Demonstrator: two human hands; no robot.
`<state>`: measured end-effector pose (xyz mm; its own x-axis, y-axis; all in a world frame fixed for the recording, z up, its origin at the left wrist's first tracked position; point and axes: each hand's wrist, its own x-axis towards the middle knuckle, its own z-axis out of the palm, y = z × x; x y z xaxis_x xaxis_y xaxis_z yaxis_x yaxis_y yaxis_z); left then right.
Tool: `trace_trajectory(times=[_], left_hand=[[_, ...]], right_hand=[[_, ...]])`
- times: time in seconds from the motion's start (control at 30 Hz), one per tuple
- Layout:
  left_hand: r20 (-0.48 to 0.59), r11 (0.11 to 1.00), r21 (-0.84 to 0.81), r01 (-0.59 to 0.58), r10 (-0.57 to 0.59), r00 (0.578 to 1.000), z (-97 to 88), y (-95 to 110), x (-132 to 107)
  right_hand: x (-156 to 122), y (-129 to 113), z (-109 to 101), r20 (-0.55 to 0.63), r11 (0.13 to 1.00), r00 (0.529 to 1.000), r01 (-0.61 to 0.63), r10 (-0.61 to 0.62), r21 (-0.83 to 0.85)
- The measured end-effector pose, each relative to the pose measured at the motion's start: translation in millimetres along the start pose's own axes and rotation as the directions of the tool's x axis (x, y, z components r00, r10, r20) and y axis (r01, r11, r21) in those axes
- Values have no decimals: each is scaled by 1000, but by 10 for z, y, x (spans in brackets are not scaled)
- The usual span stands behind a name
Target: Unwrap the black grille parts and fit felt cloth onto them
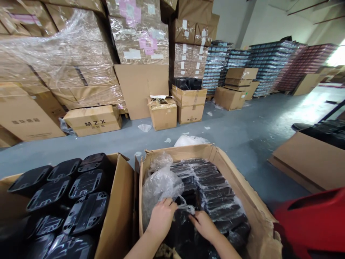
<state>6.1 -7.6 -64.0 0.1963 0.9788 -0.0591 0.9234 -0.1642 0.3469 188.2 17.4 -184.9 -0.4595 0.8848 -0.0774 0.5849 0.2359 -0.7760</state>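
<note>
Both my hands are inside an open cardboard box [258, 205] with several black parts [215, 183] wrapped in clear plastic. My left hand [162, 216] is closed on the edge of a crumpled clear plastic bag [164, 183]. Close by on the right, my right hand [202, 223] pinches the same plastic, its fingertips partly hidden at the bag's edge. A stretched strip of the film runs between the two hands. Beneath it, dark parts show through the opening, too dark to make out singly.
To the left, another carton [114, 201] holds several black plastic containers [86, 212]. A red object [312, 219] stands at the lower right, below a cardboard flap [309, 162]. Wrapped box stacks [81, 64] line the back, with smaller cartons [163, 113] on the grey floor [229, 133].
</note>
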Motion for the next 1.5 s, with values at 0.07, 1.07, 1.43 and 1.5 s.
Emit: trace_trajectory(times=[0.07,1.07,1.43,1.5], left_hand=[[-52,998,-60,8,-11,999,-41,-27,-4],[-333,750,-653,108,-412,848,-95,-315,158],[-37,42,-999,-18,-510,859,-207,-150,205],[-40,49,-999,-18,-510,859,-189,-143,205]], right_hand=[[-4,-8,-12,-40,998,998,47,-48,-32],[24,-105,-245,85,82,899,-132,430,988],[48,-43,-85,113,121,936,-161,333,980],[45,-31,-102,129,162,954,-177,269,971]])
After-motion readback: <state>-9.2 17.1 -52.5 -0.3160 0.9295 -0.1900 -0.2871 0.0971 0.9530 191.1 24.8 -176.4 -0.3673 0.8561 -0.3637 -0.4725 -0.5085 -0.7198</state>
